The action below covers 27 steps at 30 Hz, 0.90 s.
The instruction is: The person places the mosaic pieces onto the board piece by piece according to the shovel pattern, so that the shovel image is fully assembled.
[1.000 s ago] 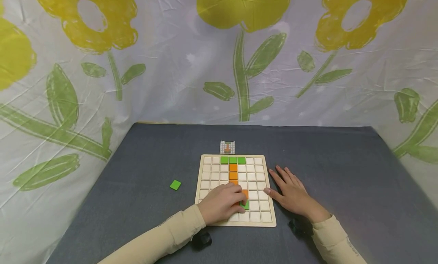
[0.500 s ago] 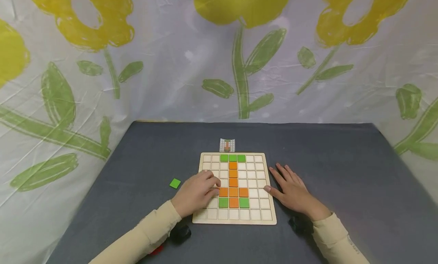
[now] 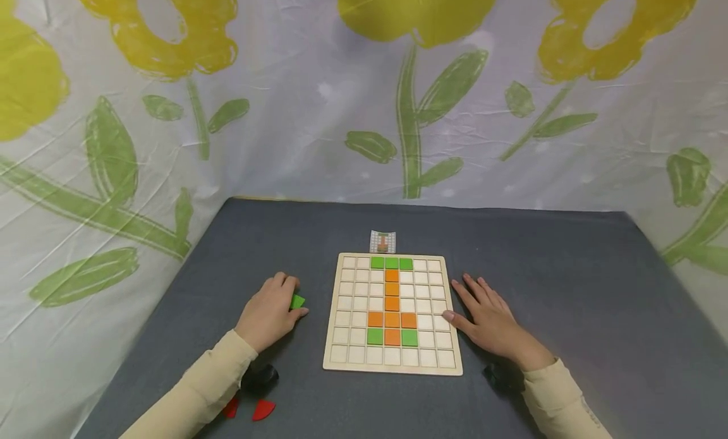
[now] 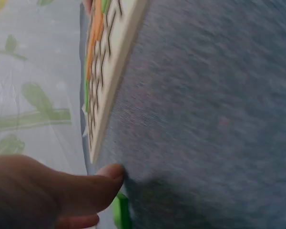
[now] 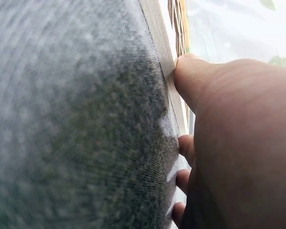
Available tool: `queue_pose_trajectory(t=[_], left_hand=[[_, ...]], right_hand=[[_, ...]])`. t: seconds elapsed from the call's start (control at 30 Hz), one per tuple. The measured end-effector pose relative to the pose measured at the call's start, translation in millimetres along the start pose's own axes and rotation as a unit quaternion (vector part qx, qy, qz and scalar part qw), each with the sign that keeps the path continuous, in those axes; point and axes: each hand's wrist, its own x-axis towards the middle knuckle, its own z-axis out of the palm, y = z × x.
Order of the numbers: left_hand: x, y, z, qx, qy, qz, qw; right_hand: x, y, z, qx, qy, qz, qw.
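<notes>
My left hand (image 3: 268, 314) is over a green square tile (image 3: 297, 301) on the table, left of the wooden grid board (image 3: 337, 357). Its fingers reach past the tile's far side and the thumb lies on the near side; part of the tile is hidden. In the left wrist view the thumb (image 4: 97, 183) shows just above the green tile (image 4: 120, 210). My right hand (image 3: 491, 322) rests at the board's right edge, fingers extended on the table and thumb on the rim. Green tiles (image 3: 392, 263) and orange tiles (image 3: 392, 319) fill some of the board's squares.
A small printed pattern card (image 3: 383, 242) lies just beyond the board's far edge. Red pieces (image 3: 264, 410) lie near my left forearm. Dark wrist devices (image 3: 260, 379) sit under both wrists. The dark tablecloth (image 3: 546, 256) ends at a flower-printed curtain (image 3: 284, 129).
My left hand has moved left from the board to the loose green tile, uncovering the board's lower tiles and the red pieces. The right hand has stayed at the board's edge.
</notes>
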Motion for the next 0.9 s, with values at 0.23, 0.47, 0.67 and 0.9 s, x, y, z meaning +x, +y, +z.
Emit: queue_pose_trajectory(t=[0.23,0.47,0.67,0.9], left_hand=[[-5.4,-3.2,1.0,0.010,0.005,-0.019,0.9997],[-5.4,-4.2,0.1,0.003,0.000,-0.022,0.9998],[-5.0,-3.5,0.0,-0.007,0.002,-0.018,0.9998],[-4.2,1.8,-3.6,-0.023,0.024,0.000,0.9995]], right_hand=[[0.1,-2.1,0.0,0.000,0.005,0.002,1.000],[1.2,-1.2,1.6,-0.003,0.003,0.004,1.000],[0.8,-0.9,1.4,-0.005,0.003,0.005,1.000],[-0.1,-0.8,0.9,-0.007,0.010,0.000,1.000]])
